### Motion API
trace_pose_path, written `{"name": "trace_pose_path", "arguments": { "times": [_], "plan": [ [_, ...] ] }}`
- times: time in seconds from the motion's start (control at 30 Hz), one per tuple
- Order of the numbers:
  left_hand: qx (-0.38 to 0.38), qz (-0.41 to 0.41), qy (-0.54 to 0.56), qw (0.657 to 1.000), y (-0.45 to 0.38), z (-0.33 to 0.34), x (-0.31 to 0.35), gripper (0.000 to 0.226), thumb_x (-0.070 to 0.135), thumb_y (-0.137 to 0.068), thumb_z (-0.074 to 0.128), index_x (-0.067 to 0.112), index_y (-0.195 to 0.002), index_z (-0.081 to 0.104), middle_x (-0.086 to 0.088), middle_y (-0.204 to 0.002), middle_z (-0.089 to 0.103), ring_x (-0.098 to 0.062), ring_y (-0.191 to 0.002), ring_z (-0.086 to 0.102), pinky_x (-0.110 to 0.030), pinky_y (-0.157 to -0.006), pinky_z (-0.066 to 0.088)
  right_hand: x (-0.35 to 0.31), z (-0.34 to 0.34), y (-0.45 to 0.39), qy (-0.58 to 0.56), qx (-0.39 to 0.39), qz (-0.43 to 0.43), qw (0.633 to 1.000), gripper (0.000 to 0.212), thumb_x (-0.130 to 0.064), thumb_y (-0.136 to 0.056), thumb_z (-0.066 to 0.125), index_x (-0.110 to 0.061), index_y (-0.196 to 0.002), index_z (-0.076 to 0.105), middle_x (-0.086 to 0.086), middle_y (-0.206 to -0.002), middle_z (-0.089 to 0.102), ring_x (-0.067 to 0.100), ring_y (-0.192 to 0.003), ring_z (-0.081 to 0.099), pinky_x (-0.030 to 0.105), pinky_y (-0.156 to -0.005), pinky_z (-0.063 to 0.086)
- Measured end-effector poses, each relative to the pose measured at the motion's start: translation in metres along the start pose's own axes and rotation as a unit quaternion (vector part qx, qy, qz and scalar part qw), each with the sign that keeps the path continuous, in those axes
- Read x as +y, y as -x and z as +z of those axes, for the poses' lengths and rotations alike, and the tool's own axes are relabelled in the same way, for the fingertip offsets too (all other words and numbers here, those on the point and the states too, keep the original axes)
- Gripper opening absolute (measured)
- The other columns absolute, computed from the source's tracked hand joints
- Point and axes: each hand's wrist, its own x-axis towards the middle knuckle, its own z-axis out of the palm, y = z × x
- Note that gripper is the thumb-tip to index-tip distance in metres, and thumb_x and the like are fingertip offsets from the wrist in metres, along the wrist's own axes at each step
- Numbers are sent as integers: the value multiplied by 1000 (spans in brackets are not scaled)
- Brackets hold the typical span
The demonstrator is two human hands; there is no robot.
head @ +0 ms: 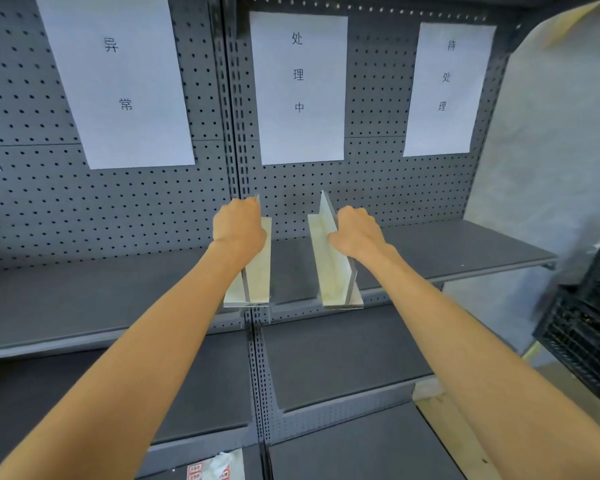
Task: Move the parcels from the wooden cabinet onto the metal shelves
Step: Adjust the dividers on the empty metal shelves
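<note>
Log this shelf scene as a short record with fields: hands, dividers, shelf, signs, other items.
left hand: left hand grips the top edge of the left divider
right hand: right hand grips the upright plate of the right divider
dividers: both stand on the upper metal shelf, apart, with a gap between them
signs: three paper sheets on the pegboard back
other: black crate at right; a parcel on a low shelf

Left sheet [118, 81] on the pegboard [32, 202]: 异常, printed top to bottom.
Middle sheet [300, 88]: 处理中, in one column.
Right sheet [445, 90]: 待处理, in one column.
Parcel [215, 467] at the bottom edge: red print, too small to read.
</note>
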Motion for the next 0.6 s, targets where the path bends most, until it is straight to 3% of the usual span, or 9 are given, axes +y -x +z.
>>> {"name": "trace_pose_path", "arguments": {
  "times": [0.1,0.23,0.3,0.37,0.6],
  "plan": [
    [7,-13,-1,1000,-18,10,11,34,-6,-85,51,10,-64,30,-5,-63,35,-26,-67,49,-30,-59,40,21,-2,-19,0,2,-2,1000,39,5,-84,51,-16,-62,26,0,-59,29,15,-49,24,26,-44,19],
    [10,-32,-9,999,-35,22,11,19,-7,-83,51,6,-73,43,-6,-61,33,-32,-75,60,-32,-57,40,44,1,-48,-7,12,-10,1000,40,8,-82,50,-16,-61,25,0,-57,28,15,-48,23,26,-43,18],
    [13,-47,-18,999,-41,25,6,29,-7,-82,53,8,-65,36,-6,-59,34,-23,-56,48,-28,-49,35,50,2,-61,-3,6,-19,1000,40,7,-81,50,-16,-61,25,0,-57,28,16,-48,23,26,-43,18],
    [11,-63,-27,998,-45,27,1,36,-6,-83,54,10,-61,30,-6,-59,35,-18,-50,35,-27,-47,30,53,4,-71,-7,-4,-30,1000,39,6,-81,51,-15,-61,26,0,-56,28,16,-48,24,26,-43,19],
    [-20,-105,-69,992,-42,51,-3,36,1,-87,55,10,-62,30,-6,-62,35,-24,-58,42,-32,-56,35,58,13,-95,-13,-20,-58,998,38,5,-82,50,-15,-61,26,1,-58,30,16,-48,25,26,-43,19]
  ]
}}
